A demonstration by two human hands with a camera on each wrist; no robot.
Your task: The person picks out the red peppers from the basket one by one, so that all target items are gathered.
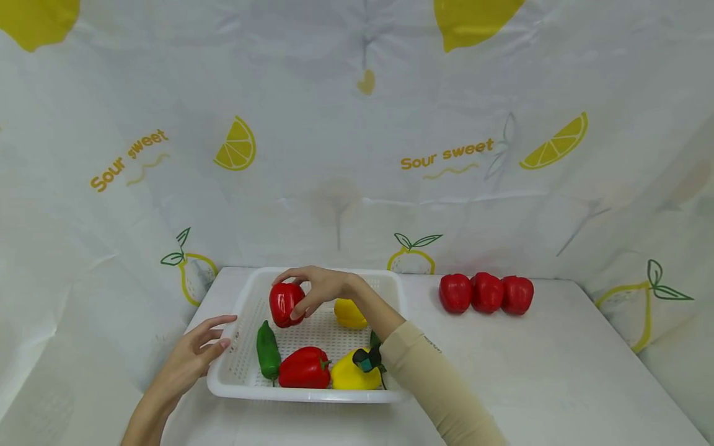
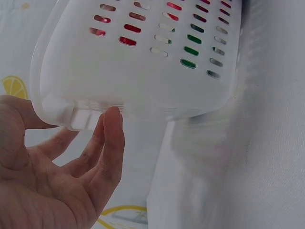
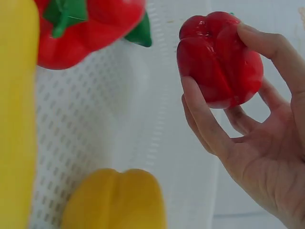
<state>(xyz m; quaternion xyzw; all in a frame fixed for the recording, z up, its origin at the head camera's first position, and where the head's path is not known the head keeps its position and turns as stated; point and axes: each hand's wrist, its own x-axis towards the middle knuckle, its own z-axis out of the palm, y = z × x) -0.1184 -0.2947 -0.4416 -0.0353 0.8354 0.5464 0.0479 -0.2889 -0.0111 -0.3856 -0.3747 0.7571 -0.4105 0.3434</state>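
My right hand (image 1: 323,286) grips a glossy red bell pepper (image 1: 286,304) between thumb and fingers, over the back left part of a white plastic basket (image 1: 312,394). In the right wrist view, the held pepper (image 3: 221,59) has its lobed end facing the camera. My left hand (image 1: 195,351) is at the basket's left side. Its fingertips touch the rim from outside with the fingers loosely bent, as the left wrist view shows. Inside the basket lie a long green pepper (image 1: 268,350), a red bell pepper (image 1: 304,368) and two yellow bell peppers (image 1: 350,314), one partly behind my right forearm.
Three red bell peppers (image 1: 487,293) stand in a row on the white table (image 1: 535,371), right of the basket. A dark green thing (image 1: 375,339) shows partly beside the right sleeve. Behind the table hangs a white lemon-print cloth (image 1: 334,155).
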